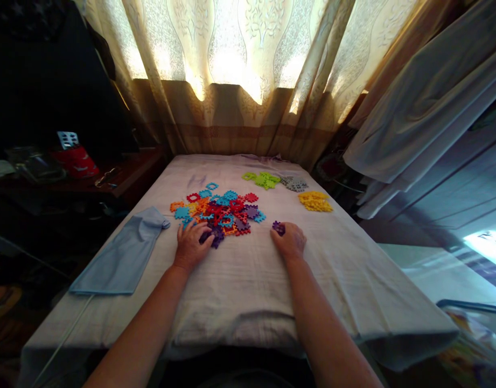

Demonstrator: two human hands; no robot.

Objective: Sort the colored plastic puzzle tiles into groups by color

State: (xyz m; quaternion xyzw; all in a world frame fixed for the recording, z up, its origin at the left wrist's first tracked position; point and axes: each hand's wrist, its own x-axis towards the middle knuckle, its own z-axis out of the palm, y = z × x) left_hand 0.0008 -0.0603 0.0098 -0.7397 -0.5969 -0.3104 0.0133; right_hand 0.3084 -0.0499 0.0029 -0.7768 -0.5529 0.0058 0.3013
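My left hand point(193, 245) lies at the near edge of a mixed pile of gear-shaped plastic pieces point(225, 207). Its thumb and fingers close around a purple gear piece point(217, 236) on the pile's near side; the fingertips are partly hidden. Off to the right of the pile, my right hand point(290, 240) pinches a small purple gear piece point(278, 227) just above or on the cloth; I cannot tell which. Red, blue, orange and purple pieces overlap in the pile, some solid and some ring-like.
Separate heaps of green pieces point(266, 180), grey pieces point(294, 184) and yellow pieces point(315, 201) sit at the back right of the cloth-covered table point(248, 280). A folded light-blue cloth point(124, 256) lies at left. Curtains point(231, 108) hang behind; clothes point(425, 102) hang at right.
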